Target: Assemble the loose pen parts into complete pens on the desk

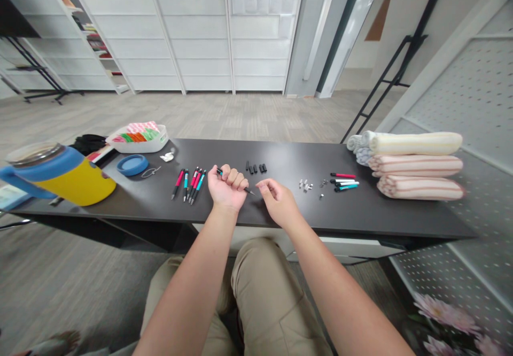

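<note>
My left hand (226, 189) is wrapped round a pen (249, 191), its narrow tip pointing right and most of its body hidden by the fingers. Just right of that tip, my right hand (277, 201) has thumb and forefinger pinched together; anything between them is too small to make out. Beyond the hands lie several short black tubes (255, 168). Several red and blue pens with black grips (189, 185) lie to the left. On the right are small silver pieces (306, 186) and several red, white and blue pen barrels (344, 182).
A yellow and blue mug (76, 177) stands at the left, near its blue lid (132, 165) and a white basket (154, 141) of colourful packets. Rolled towels (419, 166) are stacked at the right end of the dark table (360, 214). White drawers (348, 248) sit underneath.
</note>
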`<state>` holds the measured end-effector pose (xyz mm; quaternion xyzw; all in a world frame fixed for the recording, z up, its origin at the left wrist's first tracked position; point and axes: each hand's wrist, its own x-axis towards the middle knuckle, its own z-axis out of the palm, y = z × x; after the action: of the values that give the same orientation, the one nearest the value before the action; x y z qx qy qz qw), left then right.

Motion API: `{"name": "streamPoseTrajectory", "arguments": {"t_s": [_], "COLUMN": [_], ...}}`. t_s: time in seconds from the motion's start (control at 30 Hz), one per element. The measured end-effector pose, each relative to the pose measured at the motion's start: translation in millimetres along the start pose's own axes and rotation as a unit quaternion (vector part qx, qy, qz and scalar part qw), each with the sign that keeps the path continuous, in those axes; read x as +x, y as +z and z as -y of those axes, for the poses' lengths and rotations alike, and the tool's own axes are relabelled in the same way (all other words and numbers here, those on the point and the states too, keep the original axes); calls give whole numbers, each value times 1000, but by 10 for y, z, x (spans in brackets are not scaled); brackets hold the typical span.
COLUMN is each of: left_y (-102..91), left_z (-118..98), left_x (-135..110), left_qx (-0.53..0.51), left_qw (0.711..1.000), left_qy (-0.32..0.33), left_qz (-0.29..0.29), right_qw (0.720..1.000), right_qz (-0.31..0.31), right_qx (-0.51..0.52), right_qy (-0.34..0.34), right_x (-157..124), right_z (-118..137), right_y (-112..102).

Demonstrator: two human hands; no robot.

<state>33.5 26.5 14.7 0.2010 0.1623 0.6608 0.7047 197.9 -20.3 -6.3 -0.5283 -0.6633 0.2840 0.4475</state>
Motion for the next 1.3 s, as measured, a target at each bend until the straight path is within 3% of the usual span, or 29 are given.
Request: {"name": "streamPoseTrajectory", "arguments": {"t_s": [0.57,0.7,0.83,0.9,0.97,1.0,1.03,1.1,1.17,1.23,1.3], "left_y": [70,144,129,75,7,-25,-53,-94,-123,-151,-183], "left_z": [55,83,-115,-316,-544,-652,-747,-879,-926,-909,-868], "left_x": [-8,9,45,76,105,116,123,132,143,164,196], "left_qx": [-6,67,228,355,484,568,660,807,877,908,926], "left_qw": [1000,997,968,922,856,802,729,563,450,388,348], "left_qy": [15,34,97,110,116,118,116,114,98,84,76], "left_qz": [19,4,-47,-109,-140,-143,-139,-137,-135,-136,-129], "right_qw": [999,999,999,999,999,999,999,999,999,999,999], "right_qz": [-22,-29,-28,-28,-32,-33,-33,-31,-27,-25,-26], "right_qx": [16,22,17,16,16,18,19,16,6,-1,-3], "right_qy": [21,31,33,33,31,31,32,33,34,31,28], "right_x": [24,35,40,39,35,33,30,25,23,24,29], "right_z": [-46,-83,-92,-90,-88,-86,-84,-80,-76,-73,-72], "right_y": [13,16,14,14,16,17,17,15,13,13,16]}}
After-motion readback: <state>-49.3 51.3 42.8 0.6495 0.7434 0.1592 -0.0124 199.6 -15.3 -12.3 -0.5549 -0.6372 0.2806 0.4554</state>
